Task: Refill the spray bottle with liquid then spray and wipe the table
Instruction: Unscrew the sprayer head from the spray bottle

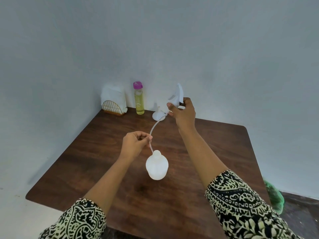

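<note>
Head view: the spray bottle (156,167) stands upright near the middle of the table (215,144), neck open. The right hand (183,112) is raised over the far edge, fingers and thumb clamped on the spray head (176,97). The dip tube (154,125) curves down from it to the bottle neck. The left hand (136,142) pinches the tube just above the neck, other fingers curled.

Whether the tube is entering or leaving cannot be told; with the yellow liquid bottle (139,99) capped and the funnel (158,114) unused at the back, removal is the likelier reading.

Procedure:
- Guide the tube along the neck axis; a sideways pull may tip the unsupported bottle.
- Hold the pinch light to avoid kinking.
- Expect drips from the tube end.
</note>
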Available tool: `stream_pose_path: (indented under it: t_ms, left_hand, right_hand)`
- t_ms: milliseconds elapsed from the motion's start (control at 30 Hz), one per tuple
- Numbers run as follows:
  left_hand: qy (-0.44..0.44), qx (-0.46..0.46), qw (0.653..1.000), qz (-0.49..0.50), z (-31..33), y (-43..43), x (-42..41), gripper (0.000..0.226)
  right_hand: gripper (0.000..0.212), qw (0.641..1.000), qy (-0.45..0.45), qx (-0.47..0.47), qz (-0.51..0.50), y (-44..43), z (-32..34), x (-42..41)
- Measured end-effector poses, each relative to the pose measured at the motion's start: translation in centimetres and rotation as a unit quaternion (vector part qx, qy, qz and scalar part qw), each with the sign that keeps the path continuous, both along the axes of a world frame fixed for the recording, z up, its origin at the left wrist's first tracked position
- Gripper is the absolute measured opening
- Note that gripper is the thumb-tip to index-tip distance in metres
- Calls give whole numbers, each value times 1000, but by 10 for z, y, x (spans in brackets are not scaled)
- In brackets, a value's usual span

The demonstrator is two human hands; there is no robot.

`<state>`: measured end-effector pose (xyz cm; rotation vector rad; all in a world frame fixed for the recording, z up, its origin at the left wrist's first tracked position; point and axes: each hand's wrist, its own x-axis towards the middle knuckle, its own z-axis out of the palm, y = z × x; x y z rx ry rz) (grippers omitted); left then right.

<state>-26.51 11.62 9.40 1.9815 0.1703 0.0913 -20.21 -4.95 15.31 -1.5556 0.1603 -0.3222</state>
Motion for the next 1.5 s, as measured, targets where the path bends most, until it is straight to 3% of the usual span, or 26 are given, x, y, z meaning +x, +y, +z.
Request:
stream_pose_path:
  t_ms: [200, 733, 1033, 1233, 1367, 1500]
  left_hand:
    - [48, -52, 998, 3, 14, 9, 9, 5]
    - [89, -83, 992, 13, 38, 40, 23, 8]
    - [159, -175, 971, -26, 47, 13, -3, 6]
    - [242, -224, 940, -88, 8, -59, -41, 11]
    - [307, -188, 926, -114, -41, -105, -66, 14]
    - [362, -135, 915, -120, -86, -127, -86, 11]
  right_hand:
    - [35, 998, 52, 10, 42, 11, 13, 30]
    - [38, 990, 106, -24, 91, 46, 39, 67]
    - [35, 990, 115, 8, 77, 3, 35, 45]
    - [34, 981, 177, 16, 73, -71, -9, 6]
    - [41, 958, 281, 35, 49, -119, -66, -24]
    - [24, 929, 358, 87, 17, -138, -129, -51]
